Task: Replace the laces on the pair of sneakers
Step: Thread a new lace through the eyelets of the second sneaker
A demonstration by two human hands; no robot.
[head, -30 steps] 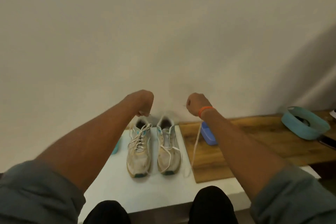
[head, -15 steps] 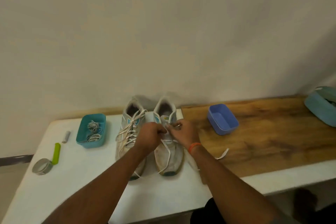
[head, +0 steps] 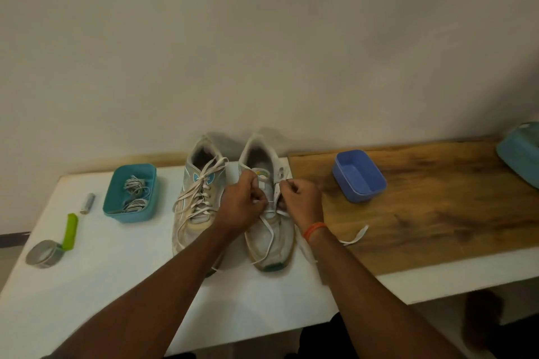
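Status: lacing of the right sneaker [head: 269, 230] is in progress. Both hands work over its upper eyelets. The left hand [head: 240, 208] has its fingers curled, pinching the white lace [head: 269, 237] at the tongue; the right hand [head: 302, 201] pinches the same lace at the eyelet row on its side. Only the lower crossings appear threaded; the upper eyelets look open, and loose lace trails toward the person, with one end [head: 354, 237] lying on the wooden board [head: 437, 213] to the right of the hands. The left sneaker [head: 198, 207], just left of the hands, appears fully laced but not tied.

Remaining, by judgement: finish threading the right sneaker, then tie both.

Count on the tabletop [head: 116, 285]:
- Sneakers: two.
- Teal tray [head: 130, 194] holding bundled laces, left of the hands: one.
- Blue tray [head: 359, 175], right of the hands: one.
- Tape roll [head: 43, 253]: one.
- Green tool [head: 70, 232]: one.
- Battery [head: 87, 203]: one.
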